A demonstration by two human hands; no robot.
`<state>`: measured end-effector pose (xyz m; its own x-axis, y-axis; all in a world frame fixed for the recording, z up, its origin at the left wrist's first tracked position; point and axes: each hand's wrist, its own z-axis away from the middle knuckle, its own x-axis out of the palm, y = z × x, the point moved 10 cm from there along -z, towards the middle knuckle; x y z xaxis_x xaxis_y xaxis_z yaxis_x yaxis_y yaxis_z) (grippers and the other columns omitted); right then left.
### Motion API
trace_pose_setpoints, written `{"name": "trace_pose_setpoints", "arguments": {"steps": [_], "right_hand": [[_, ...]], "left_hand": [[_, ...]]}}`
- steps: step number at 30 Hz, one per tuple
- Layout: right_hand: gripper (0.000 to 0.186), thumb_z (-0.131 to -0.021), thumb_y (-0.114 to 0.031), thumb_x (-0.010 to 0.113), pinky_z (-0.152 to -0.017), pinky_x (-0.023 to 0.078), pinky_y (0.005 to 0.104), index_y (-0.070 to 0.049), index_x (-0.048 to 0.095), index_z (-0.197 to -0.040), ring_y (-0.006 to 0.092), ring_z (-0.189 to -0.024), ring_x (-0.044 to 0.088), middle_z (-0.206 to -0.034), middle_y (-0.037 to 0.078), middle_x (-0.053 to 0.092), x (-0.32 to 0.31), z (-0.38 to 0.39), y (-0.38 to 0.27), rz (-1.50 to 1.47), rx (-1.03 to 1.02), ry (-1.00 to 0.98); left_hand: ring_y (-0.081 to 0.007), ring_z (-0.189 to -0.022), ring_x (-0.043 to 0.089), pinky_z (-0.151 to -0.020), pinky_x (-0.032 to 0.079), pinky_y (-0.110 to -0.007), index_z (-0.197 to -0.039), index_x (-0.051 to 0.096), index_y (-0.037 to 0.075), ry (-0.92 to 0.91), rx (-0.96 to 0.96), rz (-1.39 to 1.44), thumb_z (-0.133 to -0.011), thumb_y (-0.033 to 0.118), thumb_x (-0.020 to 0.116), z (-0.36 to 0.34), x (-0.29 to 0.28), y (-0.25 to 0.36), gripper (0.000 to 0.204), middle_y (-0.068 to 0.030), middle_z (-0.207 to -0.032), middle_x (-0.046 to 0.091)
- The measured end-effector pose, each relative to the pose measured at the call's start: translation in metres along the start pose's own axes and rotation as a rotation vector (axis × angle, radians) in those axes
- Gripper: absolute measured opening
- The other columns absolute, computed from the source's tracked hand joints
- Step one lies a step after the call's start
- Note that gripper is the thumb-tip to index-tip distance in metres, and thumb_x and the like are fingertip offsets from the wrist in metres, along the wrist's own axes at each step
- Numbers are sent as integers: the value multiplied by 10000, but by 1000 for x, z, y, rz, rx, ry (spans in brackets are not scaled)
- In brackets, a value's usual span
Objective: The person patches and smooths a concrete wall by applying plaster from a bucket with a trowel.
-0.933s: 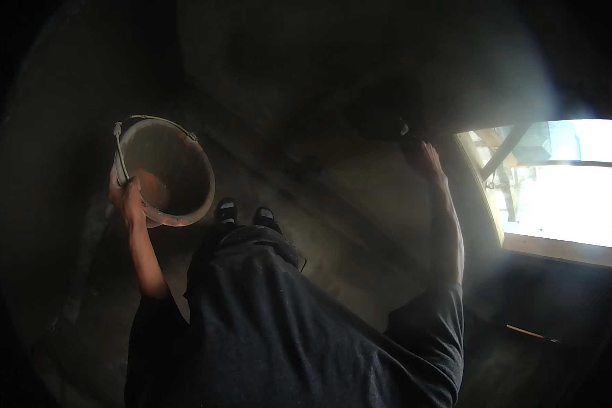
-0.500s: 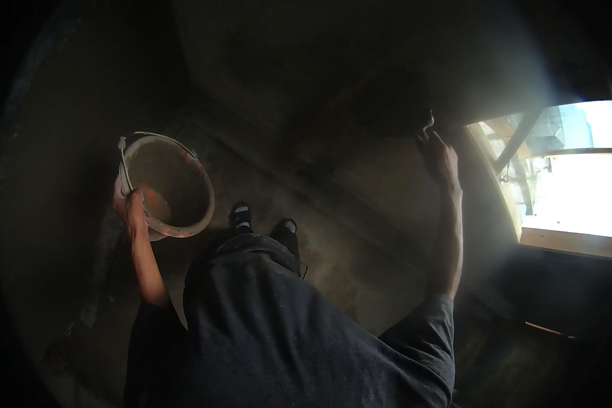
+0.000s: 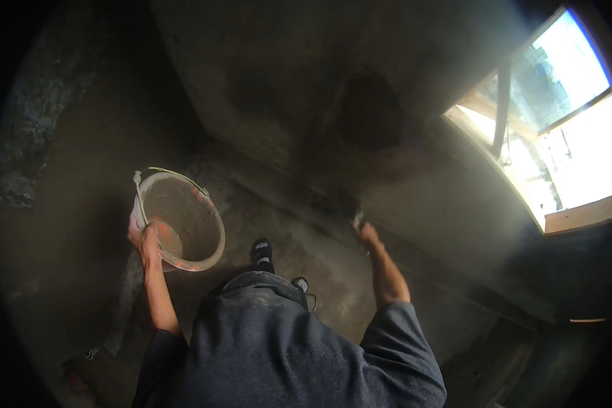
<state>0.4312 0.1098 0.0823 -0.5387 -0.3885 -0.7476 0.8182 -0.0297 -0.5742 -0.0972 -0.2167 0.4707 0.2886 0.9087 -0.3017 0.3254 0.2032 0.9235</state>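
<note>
A worn bucket (image 3: 183, 224) with orange stains inside and a wire handle is in my left hand (image 3: 145, 238), whose fingers grip its near left side. Its bottom holds nothing that I can make out beyond stains. My right hand (image 3: 367, 231), out to the right and lower than the window, is closed on a trowel-like tool (image 3: 357, 214); the tool is dim and blurred, so its blade is unclear. In front of it is a grey plastered wall (image 3: 272, 109) with a dark patch (image 3: 370, 109).
A bright wood-framed window (image 3: 581, 163) with a slanting bar is at the upper right. My sandaled feet (image 3: 262, 251) stand on a grimy concrete floor (image 3: 333, 285). A thin pale strip (image 3: 588, 319) shows at the lower right, and rough wall surface (image 3: 41, 136) at the left.
My right hand and tool have come down and leftward from up beside the window. The view has shifted, putting the bucket and feet lower in the picture. My left hand keeps its grip.
</note>
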Motion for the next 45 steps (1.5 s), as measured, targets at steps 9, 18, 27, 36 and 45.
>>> {"name": "trace_pose_setpoints", "arguments": {"steps": [9, 18, 27, 36, 45], "right_hand": [[474, -858, -444, 627, -559, 470, 346, 29, 598, -828, 187, -590, 604, -660, 92, 606, 89, 242, -125, -566, 139, -290], [424, -867, -393, 663, -682, 517, 333, 15, 578, -946, 166, -782, 616, -866, 99, 634, 32, 321, -293, -1148, -238, -92], [263, -824, -234, 693, -578, 439, 304, -18, 572, -911, 147, -674, 546, -807, 53, 586, 77, 290, -315, -1301, -217, -221], [307, -772, -168, 750, -645, 484, 314, 38, 626, -963, 157, -715, 604, -848, 75, 646, 67, 322, -276, -1119, -71, -48], [439, -792, -178, 716, -792, 546, 338, 3, 523, -1143, 227, -886, 626, -998, 101, 609, 125, 346, -239, -1707, 307, -436]], "left_hand": [[-216, -1015, 591, -905, 446, -309, -1253, 547, -20, -135, 52, 152, -623, -55, 482, 18, -33, 30, 634, -126, -1122, 615], [-168, -978, 585, -839, 454, -239, -1254, 521, -59, -520, 97, 444, -576, -46, 497, 58, -82, 72, 679, -100, -1106, 613], [-169, -1058, 561, -883, 436, -245, -1276, 500, -51, -471, 196, 380, -607, -51, 522, 82, -83, 85, 669, -107, -1162, 591], [-242, -1107, 563, -966, 415, -322, -1261, 494, -61, -578, 436, 47, -641, 64, 584, 109, -37, 109, 639, -178, -1147, 605], [-352, -1187, 522, -1016, 388, -380, -1324, 424, -48, -903, 500, -160, -711, 145, 611, 146, 20, 165, 669, -257, -1227, 557]]}}
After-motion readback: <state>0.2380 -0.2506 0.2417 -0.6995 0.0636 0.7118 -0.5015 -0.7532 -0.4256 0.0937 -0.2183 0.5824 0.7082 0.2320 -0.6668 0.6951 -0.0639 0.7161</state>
